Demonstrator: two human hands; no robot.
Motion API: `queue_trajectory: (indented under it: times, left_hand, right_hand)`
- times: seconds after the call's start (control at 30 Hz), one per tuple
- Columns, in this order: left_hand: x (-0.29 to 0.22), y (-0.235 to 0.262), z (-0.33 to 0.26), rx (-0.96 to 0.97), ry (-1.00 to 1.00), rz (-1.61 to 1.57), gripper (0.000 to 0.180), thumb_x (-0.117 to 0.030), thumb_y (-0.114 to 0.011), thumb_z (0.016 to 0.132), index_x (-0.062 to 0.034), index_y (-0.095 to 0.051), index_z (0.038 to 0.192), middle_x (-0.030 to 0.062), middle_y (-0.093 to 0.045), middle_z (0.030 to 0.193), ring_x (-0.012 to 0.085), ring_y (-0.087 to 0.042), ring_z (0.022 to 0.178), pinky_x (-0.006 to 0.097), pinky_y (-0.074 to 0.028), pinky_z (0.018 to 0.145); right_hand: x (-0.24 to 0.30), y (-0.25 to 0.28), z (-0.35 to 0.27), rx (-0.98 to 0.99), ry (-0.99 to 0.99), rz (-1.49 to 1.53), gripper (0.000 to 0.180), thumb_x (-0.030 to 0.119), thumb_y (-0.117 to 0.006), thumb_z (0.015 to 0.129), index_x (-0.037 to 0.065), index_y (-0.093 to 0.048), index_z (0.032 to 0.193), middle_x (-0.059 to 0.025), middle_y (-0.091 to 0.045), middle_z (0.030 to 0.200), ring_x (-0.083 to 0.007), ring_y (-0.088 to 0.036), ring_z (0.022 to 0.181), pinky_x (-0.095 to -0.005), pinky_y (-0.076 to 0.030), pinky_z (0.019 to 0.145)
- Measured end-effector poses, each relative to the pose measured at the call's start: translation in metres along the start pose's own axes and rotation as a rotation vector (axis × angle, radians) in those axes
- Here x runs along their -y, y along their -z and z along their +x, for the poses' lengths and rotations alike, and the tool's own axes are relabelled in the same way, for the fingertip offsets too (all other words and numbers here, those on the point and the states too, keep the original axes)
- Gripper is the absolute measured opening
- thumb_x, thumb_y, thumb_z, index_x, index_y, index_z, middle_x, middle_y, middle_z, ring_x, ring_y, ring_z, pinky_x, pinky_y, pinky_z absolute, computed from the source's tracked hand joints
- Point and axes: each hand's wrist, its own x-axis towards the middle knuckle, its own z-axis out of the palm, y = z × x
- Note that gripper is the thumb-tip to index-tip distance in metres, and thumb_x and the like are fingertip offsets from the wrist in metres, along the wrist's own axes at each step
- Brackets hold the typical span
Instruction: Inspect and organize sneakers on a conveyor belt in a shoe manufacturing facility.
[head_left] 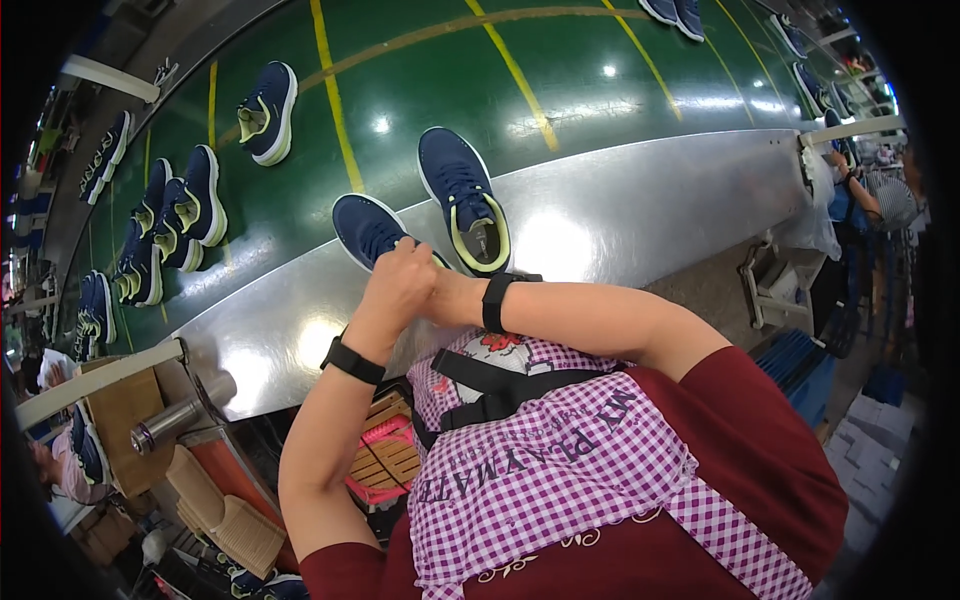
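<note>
A navy sneaker (368, 222) with a white sole edge stands on the metal ledge, its toe pointing away from me. At its collar and lace end, my left hand (398, 283) is closed, with the fingers bent down onto the shoe. My right hand (452, 297) crosses in from the right, close against the left one; its fingers are hidden behind the left hand. Just to the right, the matching navy sneaker (455, 172) rests untouched, laced, with a pale lime lining and a grey insole. The heel of the held sneaker is mostly covered by my hands.
A green conveyor belt (560, 60) with yellow lines runs beyond the metal ledge (640, 200). Another navy sneaker (268, 115) and several more (205, 195) ride on it at the left. Cardboard pieces (225, 510) lie low left. A person (880, 195) works at the far right.
</note>
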Motion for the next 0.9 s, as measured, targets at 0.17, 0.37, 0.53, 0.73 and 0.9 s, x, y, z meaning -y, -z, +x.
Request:
queue_trajectory:
  times: [0.17,0.37,0.53,0.73,0.9]
  left_hand:
    - [0.004,-0.003,0.007,-0.048,0.09,-0.088,0.015,-0.006,-0.063,0.063,-0.0043,-0.062,0.077,0.0066,-0.054,0.077,0.0234,-0.054,0.078,0.034,-0.048,0.066]
    - [-0.01,-0.032,-0.023,-0.609,0.761,-0.574,0.043,-0.005,-0.074,0.065,-0.0053,-0.06,0.105,0.0098,-0.057,0.103,0.029,-0.053,0.1,0.037,-0.041,0.088]
    - [-0.008,-0.036,-0.028,-0.571,0.716,-0.612,0.043,-0.005,-0.074,0.067,-0.006,-0.06,0.108,0.0094,-0.056,0.107,0.0271,-0.052,0.103,0.037,-0.04,0.091]
    - [0.007,-0.031,-0.021,-0.494,0.404,-0.373,0.041,-0.002,-0.072,0.06,-0.0062,-0.064,0.1,0.0075,-0.059,0.096,0.027,-0.054,0.092,0.036,-0.044,0.081]
    - [0.013,-0.021,-0.01,-0.386,0.221,-0.267,0.03,-0.001,-0.068,0.058,-0.004,-0.065,0.088,0.0044,-0.056,0.08,0.0249,-0.053,0.077,0.035,-0.045,0.066]
  right_hand:
    - [0.002,0.004,0.009,-0.083,-0.157,-0.025,0.007,0.011,-0.062,0.067,0.006,-0.066,0.07,-0.0136,-0.066,0.078,-0.0277,-0.065,0.075,-0.0378,-0.049,0.067]
    - [0.008,0.033,0.01,0.087,-0.218,0.069,0.007,0.01,-0.066,0.06,0.004,-0.064,0.063,-0.0144,-0.063,0.067,-0.0292,-0.063,0.067,-0.0377,-0.048,0.064]
    - [0.009,0.035,0.005,0.069,-0.141,-0.012,0.009,0.011,-0.066,0.059,0.003,-0.065,0.064,-0.0139,-0.063,0.066,-0.0281,-0.063,0.066,-0.0371,-0.048,0.063]
    - [0.011,0.038,0.005,0.067,-0.166,-0.007,0.008,0.011,-0.065,0.06,0.004,-0.065,0.064,-0.0139,-0.064,0.069,-0.0277,-0.063,0.069,-0.0367,-0.048,0.063]
    - [0.009,0.04,0.007,0.12,-0.187,-0.015,0.007,0.012,-0.064,0.063,0.005,-0.065,0.065,-0.0136,-0.064,0.07,-0.028,-0.063,0.07,-0.0369,-0.047,0.063]
